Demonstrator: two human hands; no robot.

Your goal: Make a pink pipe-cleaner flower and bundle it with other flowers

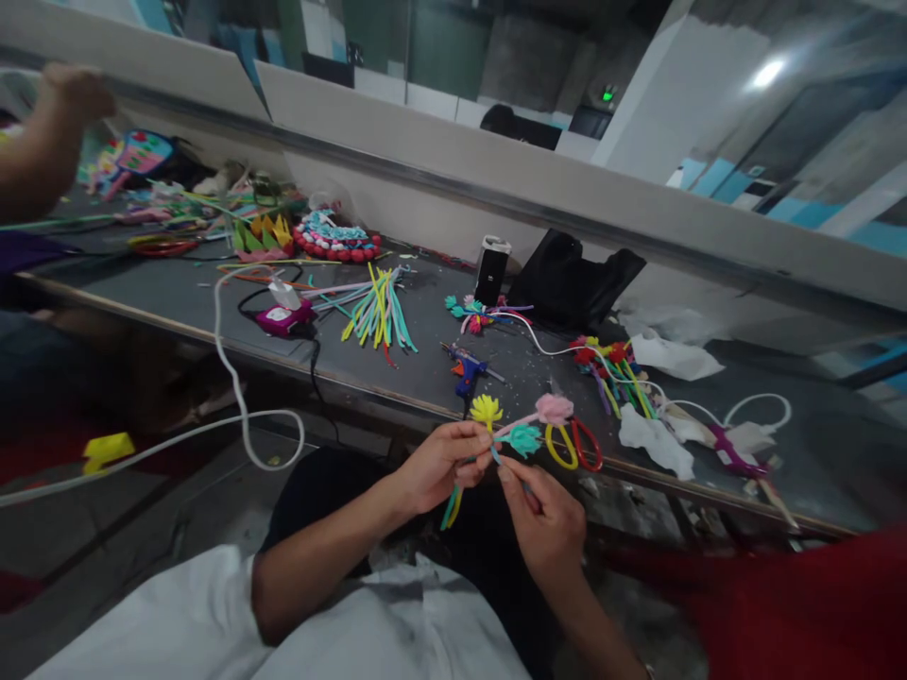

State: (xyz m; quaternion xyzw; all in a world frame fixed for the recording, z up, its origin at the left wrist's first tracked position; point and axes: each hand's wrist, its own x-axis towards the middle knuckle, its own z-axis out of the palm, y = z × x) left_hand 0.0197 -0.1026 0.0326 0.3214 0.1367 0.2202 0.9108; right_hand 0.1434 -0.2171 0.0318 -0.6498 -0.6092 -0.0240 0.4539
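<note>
My left hand (450, 461) is closed around the stems of several pipe-cleaner flowers, held just off the table's front edge. Their heads fan out above the fingers: a yellow flower (486, 410), a pink flower (554, 409) and a teal flower (522, 439). Green and yellow stem ends (452, 508) hang below that hand. My right hand (544, 510) pinches a thin light blue strip (495, 455), apparently a pipe cleaner, against the stems; its far end is hidden by the fingers. A yellow loop (561, 448) and a red loop (587, 445) lie beside the flowers.
A blue glue gun (466, 368) lies beyond my hands on the dark table (425, 378). Loose pipe cleaners (379, 307) are left of it; finished-looking flowers (616, 364) are to the right. White cables (237, 378) loop across. Another person's hand (71, 94) is at far left.
</note>
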